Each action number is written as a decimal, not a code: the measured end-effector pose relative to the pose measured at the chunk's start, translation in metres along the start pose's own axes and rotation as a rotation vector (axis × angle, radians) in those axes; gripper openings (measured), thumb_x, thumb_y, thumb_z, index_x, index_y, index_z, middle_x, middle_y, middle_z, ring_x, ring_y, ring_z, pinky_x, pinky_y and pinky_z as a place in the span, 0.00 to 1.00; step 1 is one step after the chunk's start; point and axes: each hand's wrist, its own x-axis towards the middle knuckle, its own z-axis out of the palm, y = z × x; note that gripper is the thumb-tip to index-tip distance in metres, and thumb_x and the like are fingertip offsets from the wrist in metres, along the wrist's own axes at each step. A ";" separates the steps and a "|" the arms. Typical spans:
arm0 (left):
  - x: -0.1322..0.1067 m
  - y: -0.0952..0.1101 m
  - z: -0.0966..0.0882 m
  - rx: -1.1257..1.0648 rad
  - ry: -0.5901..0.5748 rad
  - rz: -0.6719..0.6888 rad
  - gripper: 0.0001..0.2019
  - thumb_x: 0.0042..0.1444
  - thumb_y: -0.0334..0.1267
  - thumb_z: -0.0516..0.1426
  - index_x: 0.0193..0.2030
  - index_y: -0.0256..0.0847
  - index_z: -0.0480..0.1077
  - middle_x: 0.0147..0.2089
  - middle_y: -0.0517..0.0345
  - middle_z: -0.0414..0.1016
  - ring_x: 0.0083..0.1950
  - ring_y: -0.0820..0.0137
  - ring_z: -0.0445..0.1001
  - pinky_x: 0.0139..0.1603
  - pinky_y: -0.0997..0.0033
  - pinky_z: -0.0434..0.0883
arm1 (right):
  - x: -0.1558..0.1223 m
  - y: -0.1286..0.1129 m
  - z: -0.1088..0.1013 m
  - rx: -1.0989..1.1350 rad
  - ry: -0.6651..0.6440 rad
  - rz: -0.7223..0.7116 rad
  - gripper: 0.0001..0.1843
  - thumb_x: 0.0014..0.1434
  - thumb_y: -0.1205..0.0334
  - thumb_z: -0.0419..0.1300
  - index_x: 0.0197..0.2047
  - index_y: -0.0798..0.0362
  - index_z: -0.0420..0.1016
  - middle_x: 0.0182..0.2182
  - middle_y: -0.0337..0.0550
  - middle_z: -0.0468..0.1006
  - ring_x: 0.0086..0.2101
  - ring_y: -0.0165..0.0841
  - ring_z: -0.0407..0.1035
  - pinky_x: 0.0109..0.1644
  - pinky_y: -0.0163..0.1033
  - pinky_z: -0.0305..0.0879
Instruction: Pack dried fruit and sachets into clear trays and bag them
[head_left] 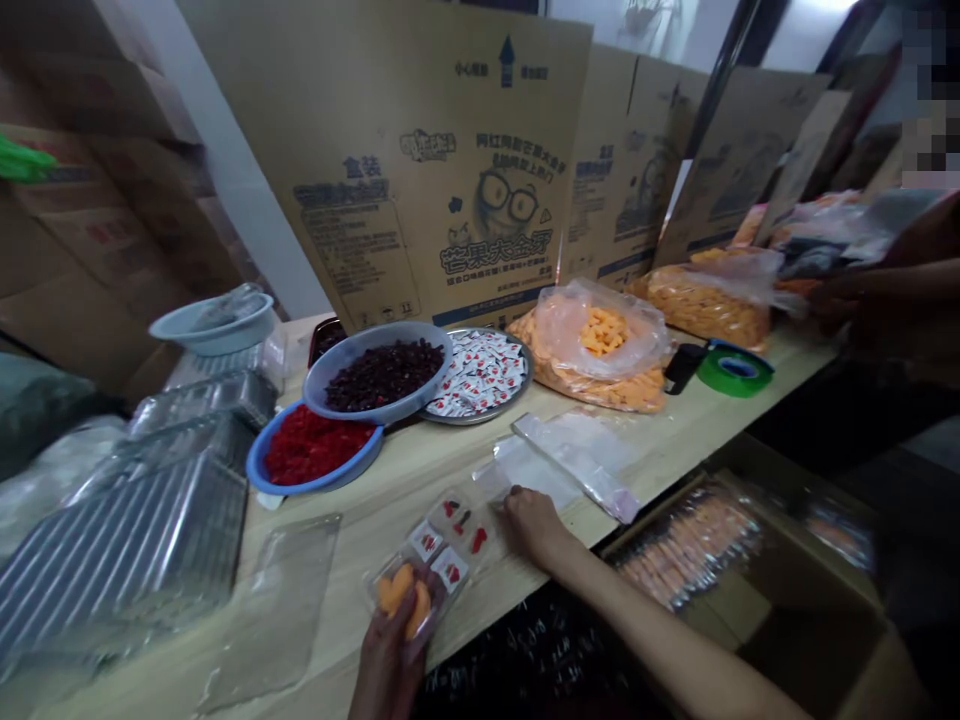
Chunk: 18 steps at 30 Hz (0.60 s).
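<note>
My left hand (388, 645) holds a clear plastic tray (463, 588) by its near end, above the table's front edge. In the tray's compartments lie orange gummy-like pieces (396, 590), two small white packets with red print (450, 568) and several red pieces (478, 540). To the right of the tray, my right hand (536, 525) rests on the table with its fingers curled together at the near edge of a flat clear plastic bag (525, 470). Its fingertips are partly hidden. A folded strip of clear bags (581, 465) lies just beyond that hand.
Behind stand a blue bowl of red pieces (319, 450), a bowl of dark pieces (386, 375), a plate of packets (484, 375) and a bag of orange pieces (600, 345). Stacked clear trays (150, 560) are left, green tape (735, 370) right, an open carton (795, 600) below. Another person's arm (892, 290) is far right.
</note>
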 end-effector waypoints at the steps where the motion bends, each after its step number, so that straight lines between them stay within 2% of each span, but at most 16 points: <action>1: 0.001 0.000 -0.001 0.003 -0.001 -0.001 0.19 0.52 0.24 0.62 0.52 0.36 0.74 0.50 0.49 0.81 0.47 0.64 0.82 0.49 0.70 0.80 | 0.001 0.000 0.000 -0.003 -0.001 -0.001 0.16 0.62 0.77 0.52 0.44 0.59 0.81 0.45 0.57 0.79 0.46 0.41 0.75 0.46 0.39 0.68; 5: 0.000 -0.003 -0.001 -0.029 -0.009 0.030 0.18 0.50 0.22 0.63 0.48 0.35 0.75 0.46 0.50 0.81 0.45 0.64 0.82 0.50 0.69 0.79 | -0.001 0.002 -0.002 -0.005 -0.006 -0.020 0.15 0.62 0.75 0.53 0.42 0.59 0.80 0.47 0.55 0.78 0.51 0.42 0.73 0.47 0.38 0.67; 8: -0.001 -0.006 0.001 -0.062 -0.039 0.052 0.17 0.49 0.23 0.66 0.46 0.35 0.75 0.45 0.49 0.81 0.43 0.65 0.82 0.49 0.68 0.79 | -0.005 0.008 -0.003 0.007 -0.031 -0.043 0.14 0.63 0.73 0.51 0.42 0.60 0.79 0.46 0.56 0.78 0.46 0.39 0.75 0.44 0.36 0.65; 13: -0.001 -0.013 0.001 -0.125 -0.100 0.112 0.22 0.41 0.29 0.73 0.44 0.33 0.75 0.43 0.47 0.80 0.40 0.64 0.80 0.47 0.66 0.77 | 0.000 0.029 0.006 0.033 -0.083 -0.090 0.19 0.69 0.59 0.47 0.39 0.57 0.77 0.42 0.54 0.79 0.45 0.41 0.75 0.45 0.39 0.63; 18: 0.001 -0.021 -0.004 -0.152 -0.167 0.190 0.25 0.37 0.33 0.74 0.43 0.32 0.74 0.37 0.50 0.78 0.36 0.67 0.78 0.41 0.69 0.74 | 0.011 0.051 0.024 0.138 -0.076 -0.090 0.25 0.66 0.50 0.43 0.41 0.54 0.79 0.43 0.56 0.81 0.45 0.47 0.76 0.46 0.45 0.65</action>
